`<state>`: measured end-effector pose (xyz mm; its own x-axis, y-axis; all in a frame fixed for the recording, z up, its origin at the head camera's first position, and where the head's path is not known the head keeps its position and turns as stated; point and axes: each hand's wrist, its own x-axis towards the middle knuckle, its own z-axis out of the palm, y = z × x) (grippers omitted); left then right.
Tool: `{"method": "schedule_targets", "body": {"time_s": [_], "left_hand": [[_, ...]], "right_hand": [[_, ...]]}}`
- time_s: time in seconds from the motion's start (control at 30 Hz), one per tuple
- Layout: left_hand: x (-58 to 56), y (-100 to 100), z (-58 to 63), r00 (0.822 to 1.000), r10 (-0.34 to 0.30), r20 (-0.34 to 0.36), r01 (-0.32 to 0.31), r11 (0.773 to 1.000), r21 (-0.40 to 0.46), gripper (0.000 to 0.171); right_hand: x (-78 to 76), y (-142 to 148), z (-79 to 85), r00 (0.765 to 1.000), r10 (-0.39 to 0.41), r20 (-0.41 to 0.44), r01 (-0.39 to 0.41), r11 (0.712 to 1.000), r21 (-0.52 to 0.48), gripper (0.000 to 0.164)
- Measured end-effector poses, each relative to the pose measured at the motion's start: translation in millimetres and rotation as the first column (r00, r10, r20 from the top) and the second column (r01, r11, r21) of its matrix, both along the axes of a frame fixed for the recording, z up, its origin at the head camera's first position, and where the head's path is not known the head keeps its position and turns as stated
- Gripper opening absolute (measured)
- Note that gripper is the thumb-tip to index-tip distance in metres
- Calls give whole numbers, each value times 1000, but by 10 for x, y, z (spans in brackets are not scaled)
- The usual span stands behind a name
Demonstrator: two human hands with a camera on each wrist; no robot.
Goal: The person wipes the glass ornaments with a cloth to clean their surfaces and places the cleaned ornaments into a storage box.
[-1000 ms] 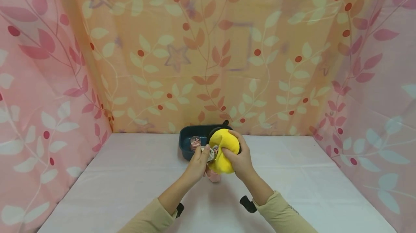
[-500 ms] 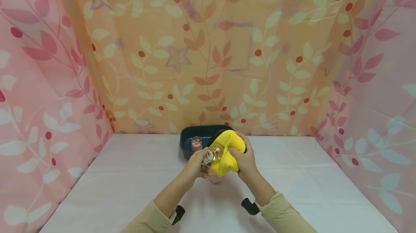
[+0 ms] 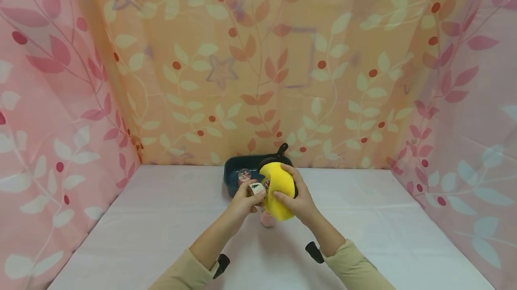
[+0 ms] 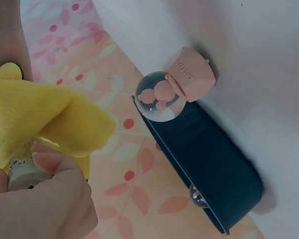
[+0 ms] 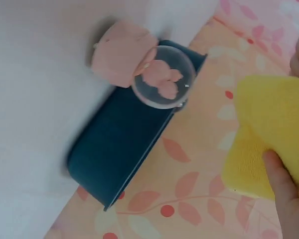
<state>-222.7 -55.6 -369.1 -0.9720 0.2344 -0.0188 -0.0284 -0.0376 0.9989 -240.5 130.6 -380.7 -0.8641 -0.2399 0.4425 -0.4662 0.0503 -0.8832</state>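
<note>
My left hand (image 3: 243, 201) grips a small snow globe (image 3: 256, 188) by its white base, which has a dark green tree printed on it. The globe's dome tucks against a soft yellow cloth (image 3: 279, 186), mostly covered in the left wrist view. That cloth, black on its back, is held in my right hand (image 3: 299, 196), thumb pressing its yellow face. A black handle (image 3: 282, 149) sticks up behind it. Below the hands stands a pink-based snow globe (image 4: 192, 74) with pink cactus shapes inside and "CACTUS" on the base.
Behind the hands a dark blue bin (image 4: 204, 149) sits on the white tabletop (image 3: 161, 218). Inside it is another small snow globe (image 3: 244, 176). Flowered curtains (image 3: 258, 56) close off the back and both sides. Black mounts (image 3: 314, 252) show at the wrists.
The left hand has turned the small snow globe, bringing the tree print on its base into view. The right hand's yellow cloth has shifted slightly left and its black handle shows again.
</note>
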Motion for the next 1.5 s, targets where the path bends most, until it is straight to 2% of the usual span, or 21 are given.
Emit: {"method": "schedule_targets", "body": {"time_s": [0.1, 0.23, 0.43, 0.67, 0.77, 0.9, 1.03, 1.13, 1.27, 1.37, 1.43, 1.5], "left_hand": [[-5, 7, -13, 999, 39, -11, -39, 999, -23, 50], [-24, 1, -49, 999, 40, -10, -41, 998, -50, 45], [-40, 3, -26, 1000, 26, -3, -27, 986, -166, 59], [-29, 30, -20, 1000, 0, 3, 0, 993, -115, 53], [-16, 33, -37, 1000, -5, 13, 6, 996, -91, 51], [-3, 32, -58, 1000, -10, 29, 11, 998, -65, 48], [1, 32, -67, 999, -13, 29, 14, 999, -38, 44], [-2, 37, -65, 1000, -3, 26, 3, 1000, -26, 44], [-1, 43, -44, 999, 31, 15, -31, 999, -18, 50], [7, 29, -27, 999, 45, -5, -45, 998, -38, 54], [11, 11, -23, 999, 40, -21, -41, 997, -64, 56], [14, -8, -21, 999, 31, -37, -34, 995, -93, 57]], "right_hand": [[-24, -20, -45, 999, -10, -46, 12, 999, 49, 69], [-29, -62, -81, 991, -52, -127, 60, 996, 65, 67], [-13, -111, -93, 970, -127, -208, 143, 988, 63, 63], [-14, -121, -115, 958, -157, -242, 169, 985, 28, 59], [-12, -109, -111, 964, -183, -194, 187, 982, 1, 56], [-9, -82, -90, 977, -205, -53, 203, 978, -40, 56], [-34, -52, -91, 978, -193, 84, 200, 976, -88, 59], [-55, -33, -90, 968, -171, 184, 199, 969, -144, 61], [-67, 2, -80, 939, -145, 313, 220, 950, -220, 62], [-60, 40, -69, 930, -127, 345, 226, 937, -266, 63], [-46, 58, -53, 942, -105, 319, 203, 935, -292, 64], [-29, 64, -32, 961, -81, 264, 159, 944, -288, 66]]}}
